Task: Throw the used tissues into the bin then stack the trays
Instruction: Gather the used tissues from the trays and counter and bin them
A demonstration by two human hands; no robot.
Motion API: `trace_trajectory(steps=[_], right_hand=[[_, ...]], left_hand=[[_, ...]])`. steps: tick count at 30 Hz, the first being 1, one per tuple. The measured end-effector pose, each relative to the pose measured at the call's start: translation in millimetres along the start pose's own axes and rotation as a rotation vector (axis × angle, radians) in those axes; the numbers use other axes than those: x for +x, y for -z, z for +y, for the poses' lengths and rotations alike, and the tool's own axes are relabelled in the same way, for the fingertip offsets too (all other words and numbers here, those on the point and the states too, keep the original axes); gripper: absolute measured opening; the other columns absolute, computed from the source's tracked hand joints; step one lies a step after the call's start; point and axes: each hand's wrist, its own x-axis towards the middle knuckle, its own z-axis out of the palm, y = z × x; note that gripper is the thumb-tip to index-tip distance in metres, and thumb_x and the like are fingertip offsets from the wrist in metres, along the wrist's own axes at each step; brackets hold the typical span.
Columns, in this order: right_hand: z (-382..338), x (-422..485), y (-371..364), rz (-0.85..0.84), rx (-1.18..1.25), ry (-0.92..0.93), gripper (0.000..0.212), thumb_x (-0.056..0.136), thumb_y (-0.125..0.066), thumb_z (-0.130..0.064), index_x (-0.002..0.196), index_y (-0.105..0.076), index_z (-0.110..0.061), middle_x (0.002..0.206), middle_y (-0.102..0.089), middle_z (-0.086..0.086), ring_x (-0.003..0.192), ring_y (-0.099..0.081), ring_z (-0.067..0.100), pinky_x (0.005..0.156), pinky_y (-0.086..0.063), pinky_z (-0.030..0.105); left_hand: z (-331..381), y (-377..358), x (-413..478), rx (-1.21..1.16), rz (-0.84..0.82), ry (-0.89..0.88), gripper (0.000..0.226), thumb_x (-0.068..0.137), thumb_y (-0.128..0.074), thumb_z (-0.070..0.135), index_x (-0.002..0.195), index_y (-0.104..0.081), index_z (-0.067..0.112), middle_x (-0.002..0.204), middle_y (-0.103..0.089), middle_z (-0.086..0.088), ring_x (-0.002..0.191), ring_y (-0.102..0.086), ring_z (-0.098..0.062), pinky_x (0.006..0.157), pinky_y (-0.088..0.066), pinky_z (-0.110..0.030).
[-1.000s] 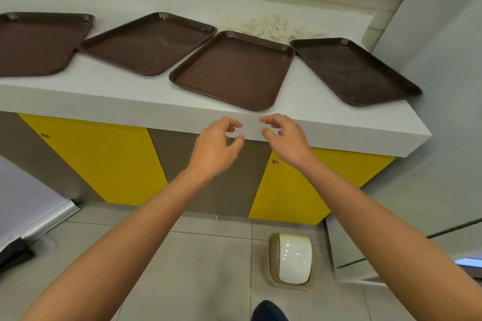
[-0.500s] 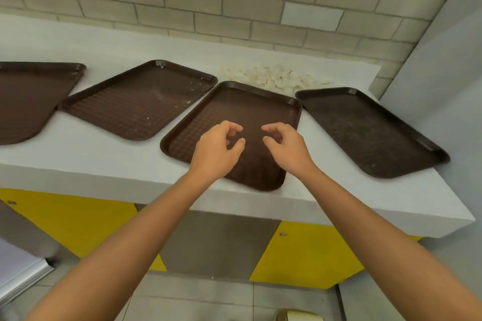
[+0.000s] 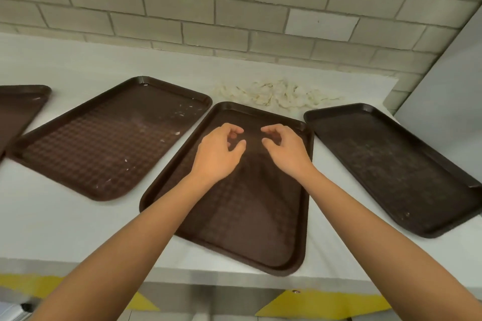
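Observation:
Several dark brown trays lie side by side on a white counter (image 3: 65, 224). My left hand (image 3: 217, 156) and my right hand (image 3: 285, 150) hover close together over the far half of the middle tray (image 3: 234, 216), fingers curled and apart, holding nothing. A pile of crumpled white tissues (image 3: 276, 95) lies on the counter just beyond that tray's far edge, ahead of both hands. A second tray (image 3: 104, 143) with white crumbs sits to the left, a third tray (image 3: 391, 167) to the right. The bin is out of view.
A grey brick wall (image 3: 234, 8) backs the counter and a grey panel (image 3: 448, 81) closes its right end. Part of another tray (image 3: 18, 109) shows at the far left. Yellow cabinet doors (image 3: 313, 305) are below the counter's front edge.
The view has tilted up from the floor and bin to the counter. Both hands have moved forward from the counter's front edge to above the middle tray, nearer the tissues.

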Motion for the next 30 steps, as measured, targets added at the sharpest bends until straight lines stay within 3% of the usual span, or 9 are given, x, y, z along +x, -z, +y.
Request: trace_trajectory(steps=[10,16,21,30], right_hand=[[-7,92,-23,0.056,0.010,-0.101,0.030,0.093,-0.053,-0.017,0.122,-0.057,-0.015,0.126,-0.056,0.003,0.119,-0.051,0.014,0.095,-0.035,0.018],[0,135,-41,0.069,-0.030,-0.151,0.031,0.092,-0.052,-0.018,0.124,-0.055,-0.015,0.127,-0.055,0.004,0.118,-0.051,0.016,0.091,-0.034,0.017],[6,168,-50,0.039,-0.044,-0.165,0.032,0.093,-0.052,-0.017,0.125,-0.053,-0.017,0.130,-0.051,0.003,0.120,-0.048,0.015,0.094,-0.034,0.019],[23,206,-58,0.003,-0.021,-0.153,0.033,0.092,-0.051,-0.015,0.125,-0.053,-0.016,0.129,-0.050,0.002,0.120,-0.047,0.013,0.096,-0.032,0.017]], left_hand=[[-41,7,117,0.012,-0.055,-0.042,0.030,0.088,-0.058,0.030,0.116,-0.056,0.021,0.110,-0.062,0.002,0.092,-0.060,-0.014,0.085,-0.050,-0.032],[-72,2,183,0.103,-0.148,-0.024,0.038,0.090,-0.057,0.030,0.125,-0.047,0.018,0.125,-0.053,-0.005,0.115,-0.052,-0.022,0.091,-0.042,-0.030],[-86,-10,223,0.212,-0.163,-0.061,0.043,0.089,-0.057,0.028,0.128,-0.044,0.013,0.130,-0.045,-0.013,0.121,-0.043,-0.030,0.098,-0.038,-0.035],[-94,-43,283,0.497,-0.220,0.067,0.078,0.082,-0.058,0.056,0.141,-0.022,0.021,0.141,-0.032,-0.016,0.128,-0.032,-0.036,0.101,-0.034,-0.046]])
